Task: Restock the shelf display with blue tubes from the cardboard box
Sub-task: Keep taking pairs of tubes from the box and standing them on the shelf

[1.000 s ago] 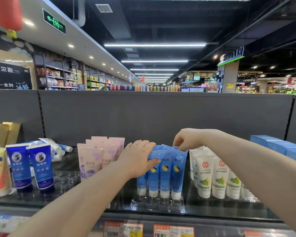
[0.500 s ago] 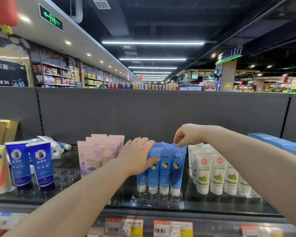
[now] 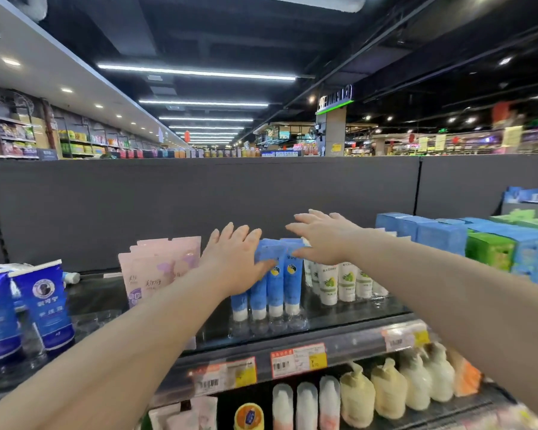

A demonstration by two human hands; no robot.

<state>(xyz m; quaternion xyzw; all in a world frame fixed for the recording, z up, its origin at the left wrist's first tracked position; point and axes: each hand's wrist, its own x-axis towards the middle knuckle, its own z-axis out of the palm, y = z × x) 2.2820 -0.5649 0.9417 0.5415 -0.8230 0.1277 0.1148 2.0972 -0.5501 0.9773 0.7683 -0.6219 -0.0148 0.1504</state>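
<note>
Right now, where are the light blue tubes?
The light blue tubes stand mid-shelf in the head view, between pink tubes to the left and white tubes to the right.

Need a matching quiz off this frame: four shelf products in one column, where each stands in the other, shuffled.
1. light blue tubes
2. pink tubes
3. white tubes
4. blue boxes

A. just right of the light blue tubes
B. far right
C. just left of the light blue tubes
D. in the middle, left hand against them

Pairs: 1-D, 2-C, 3-A, 4-B
</note>
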